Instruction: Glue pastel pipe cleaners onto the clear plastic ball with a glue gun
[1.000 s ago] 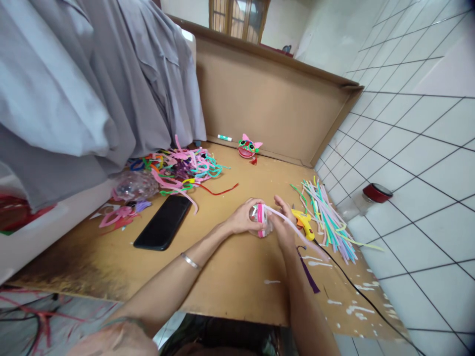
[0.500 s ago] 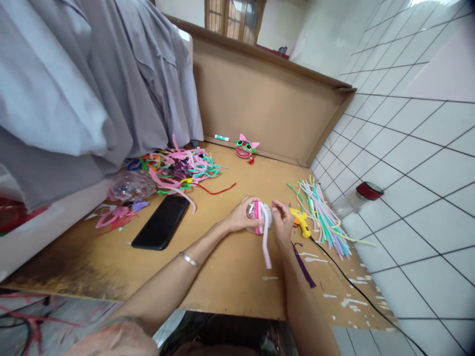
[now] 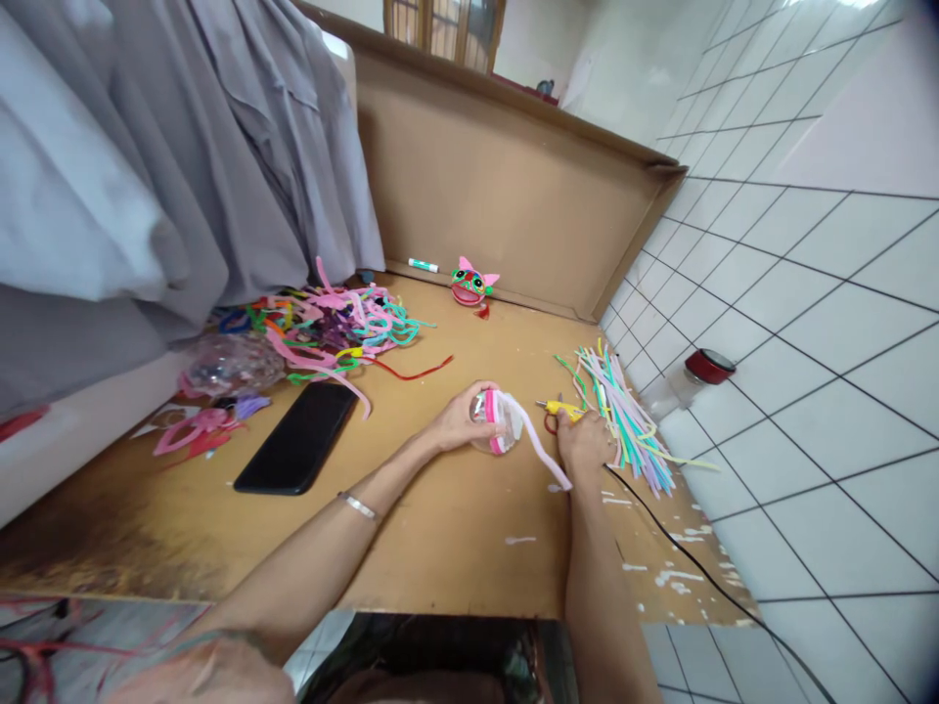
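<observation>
a white tiled wall (image 3: 828, 391) goes up on the right, and a big gray cloth (image 3: 256, 147) hangs on the far left. between them is a brown table (image 3: 440, 528), with a tall brown board (image 3: 499, 176) at its far side. a messy pile of fuzzy sticks (image 3: 334, 318) lies on the far left of the table. a neater bunch of fuzzy sticks (image 3: 623, 420) lies on the right. a black phone (image 3: 297, 440) lies flat on the left, near the pile. the left hand (image 3: 462, 418) is curled around a clear plastic ball (image 3: 513, 432) in the middle of the table, with its fingers and thumb gripping the sides. the right hand (image 3: 585, 445), just right of the ball, is closed around a yellow glue gun (image 3: 561, 409) with its tip facing left. a little toy face (image 3: 470, 282) with pink ears sits by the board. one pale fuzzy stick (image 3: 541, 452) hangs off the ball, and its loose end points near and right. a pink band (image 3: 491, 420) goes around the ball.
</observation>
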Demonstrator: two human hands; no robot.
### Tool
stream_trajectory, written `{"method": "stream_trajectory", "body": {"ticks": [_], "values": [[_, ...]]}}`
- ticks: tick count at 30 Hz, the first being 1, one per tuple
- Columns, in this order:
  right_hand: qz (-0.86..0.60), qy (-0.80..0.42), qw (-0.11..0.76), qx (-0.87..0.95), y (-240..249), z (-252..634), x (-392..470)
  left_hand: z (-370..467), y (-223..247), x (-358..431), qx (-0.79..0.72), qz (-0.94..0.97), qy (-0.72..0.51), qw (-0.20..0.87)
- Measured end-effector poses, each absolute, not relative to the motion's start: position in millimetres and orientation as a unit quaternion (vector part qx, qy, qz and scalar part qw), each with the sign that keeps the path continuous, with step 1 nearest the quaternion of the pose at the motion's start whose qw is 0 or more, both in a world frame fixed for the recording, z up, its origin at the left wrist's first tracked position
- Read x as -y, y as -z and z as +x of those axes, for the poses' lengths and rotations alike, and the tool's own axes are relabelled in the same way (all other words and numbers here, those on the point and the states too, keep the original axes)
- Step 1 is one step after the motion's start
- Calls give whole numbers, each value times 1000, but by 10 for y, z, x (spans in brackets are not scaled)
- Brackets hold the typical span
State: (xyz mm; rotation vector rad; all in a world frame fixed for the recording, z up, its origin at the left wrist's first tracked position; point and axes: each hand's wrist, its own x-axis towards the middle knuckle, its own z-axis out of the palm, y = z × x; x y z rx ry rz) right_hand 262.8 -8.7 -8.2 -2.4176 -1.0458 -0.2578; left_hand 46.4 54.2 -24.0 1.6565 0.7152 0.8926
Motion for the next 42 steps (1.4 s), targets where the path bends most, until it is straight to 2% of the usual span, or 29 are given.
{"method": "stream_trajectory", "body": {"ticks": [5,12,19,24,28,35,42], "values": [[-916,81,115,376,133,2552,83,470,261,-557,-299,691,-380,537],[-917,83,127,368,185,2647,69,476,261,-577,-287,687,-379,549],[-895,135,180,385,162,2679,77,489,296,-594,-285,687,-382,549],[-794,264,316,447,150,2656,83,504,308,-604,-282,684,-386,551],[-725,301,392,479,162,2614,59,518,296,-608,-281,678,-391,556],[-688,306,423,504,127,2571,72,523,223,-575,-296,680,-386,548],[-704,284,396,517,82,2481,106,525,237,-578,-303,689,-389,531]]}}
